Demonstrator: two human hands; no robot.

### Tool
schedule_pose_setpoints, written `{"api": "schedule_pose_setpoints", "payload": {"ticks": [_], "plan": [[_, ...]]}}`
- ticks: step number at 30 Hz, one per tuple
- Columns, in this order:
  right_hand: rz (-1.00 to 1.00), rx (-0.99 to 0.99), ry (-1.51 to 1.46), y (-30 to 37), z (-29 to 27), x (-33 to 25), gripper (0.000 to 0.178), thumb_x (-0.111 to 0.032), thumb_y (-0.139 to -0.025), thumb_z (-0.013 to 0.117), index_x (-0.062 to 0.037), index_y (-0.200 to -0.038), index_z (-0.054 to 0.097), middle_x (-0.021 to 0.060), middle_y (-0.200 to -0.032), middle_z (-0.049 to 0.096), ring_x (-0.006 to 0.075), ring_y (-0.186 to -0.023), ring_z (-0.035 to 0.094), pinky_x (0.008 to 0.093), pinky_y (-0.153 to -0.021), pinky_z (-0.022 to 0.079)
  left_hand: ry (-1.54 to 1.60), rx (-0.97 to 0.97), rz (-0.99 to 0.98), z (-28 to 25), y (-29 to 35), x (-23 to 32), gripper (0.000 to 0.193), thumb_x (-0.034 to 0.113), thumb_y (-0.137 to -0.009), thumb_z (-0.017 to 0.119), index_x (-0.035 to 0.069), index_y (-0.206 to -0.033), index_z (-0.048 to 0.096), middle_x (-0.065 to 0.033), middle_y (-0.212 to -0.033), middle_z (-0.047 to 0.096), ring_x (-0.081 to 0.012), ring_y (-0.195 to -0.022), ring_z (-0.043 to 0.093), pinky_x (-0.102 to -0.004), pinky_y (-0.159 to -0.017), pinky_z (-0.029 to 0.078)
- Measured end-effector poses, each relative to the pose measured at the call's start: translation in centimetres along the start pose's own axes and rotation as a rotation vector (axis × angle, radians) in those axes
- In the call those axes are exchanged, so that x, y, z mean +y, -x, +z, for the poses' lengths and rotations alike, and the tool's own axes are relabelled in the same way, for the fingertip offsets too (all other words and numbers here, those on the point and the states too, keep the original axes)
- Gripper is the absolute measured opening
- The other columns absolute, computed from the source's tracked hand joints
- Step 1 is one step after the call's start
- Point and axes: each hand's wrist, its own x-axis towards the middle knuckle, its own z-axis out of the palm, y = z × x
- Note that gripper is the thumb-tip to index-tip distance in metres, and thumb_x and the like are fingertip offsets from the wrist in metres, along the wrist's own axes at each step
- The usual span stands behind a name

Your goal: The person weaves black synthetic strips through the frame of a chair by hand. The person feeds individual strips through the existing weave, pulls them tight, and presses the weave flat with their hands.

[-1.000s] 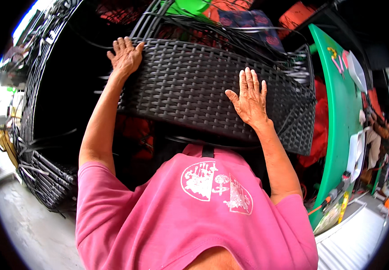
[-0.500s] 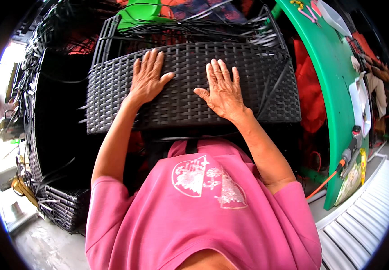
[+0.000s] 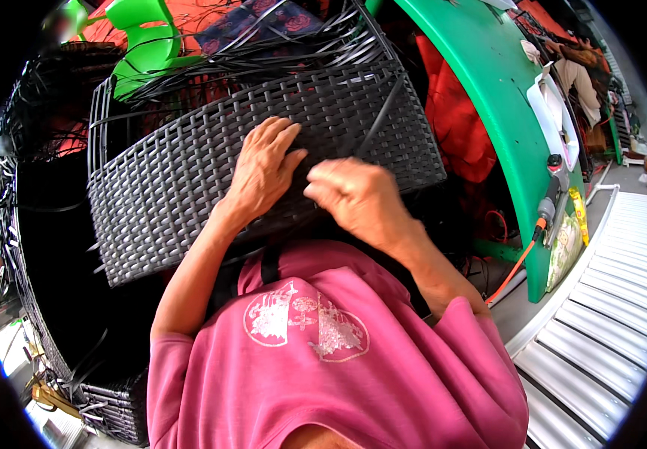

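Woven panel [image 3: 181, 179] is seen directly beneath and around both hands. Left hand [image 3: 265, 168] is rested on the weave with fingers loosely bent; no grasp is seen. Right hand [image 3: 361, 198] is blurred, fingers curled, just beside the left; whether anything is pinched cannot be told. For good handling, the panel is probably best steadied by the left palm, with pressure spread over several strands rather than put on one. Flat, dark, slightly glossy strands are crossed tightly; a springy feel is judged likely. Beyond the right hand, a loose strip [image 3: 385, 112] is laid diagonally over the panel; farther off, loose strands [image 3: 316, 56] are bunched. To the right of the grip, a smooth green table [image 3: 481, 67] is noted.
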Motion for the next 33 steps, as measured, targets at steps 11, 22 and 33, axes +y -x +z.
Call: {"api": "schedule_pose_setpoints", "payload": {"ticks": [11, 22, 33], "plan": [[0.140, 0.417, 0.372, -4.3, -5.7, 15.8, 0.033, -0.005, -0.075, 0.064, -0.0022, -0.107, 0.059, 0.0136, -0.093, 0.061, 0.0298, -0.089, 0.059, 0.0349, -0.079, 0.048, -0.072, 0.034, 0.029, 7.2, -10.8, 3.7, 0.031, 0.024, -0.072, 0.071, -0.002, -0.087, 0.064, -0.0150, -0.092, 0.059, -0.0311, -0.089, 0.055, -0.0388, -0.077, 0.045], [0.031, 0.268, -0.019, -8.1, -8.2, 14.8, 0.021, -0.018, -0.083, 0.058, -0.0044, -0.098, 0.065, 0.0146, -0.096, 0.065, 0.0302, -0.088, 0.063, 0.0346, -0.080, 0.049, 1.141, -0.511, -0.552, -5.0, -12.3, 2.0, 0.024, 0.017, -0.091, 0.053, -0.007, -0.093, 0.054, -0.0046, -0.060, 0.053, -0.0088, -0.046, 0.049, -0.0217, -0.040, 0.040], [-0.523, -0.064, 0.086, -6.2, -4.9, 3.8, 0.009, -0.019, -0.080, 0.063, -0.0103, -0.081, 0.064, -0.0005, -0.076, 0.058, 0.0157, -0.076, 0.057, 0.0365, -0.085, 0.038, 0.473, -0.644, -0.801, -13.2, -1.1, 3.9, 0.018, 0.009, -0.081, 0.053, -0.003, -0.069, 0.061, -0.0034, -0.050, 0.054, -0.0065, -0.040, 0.047, -0.0221, -0.039, 0.037]]}}
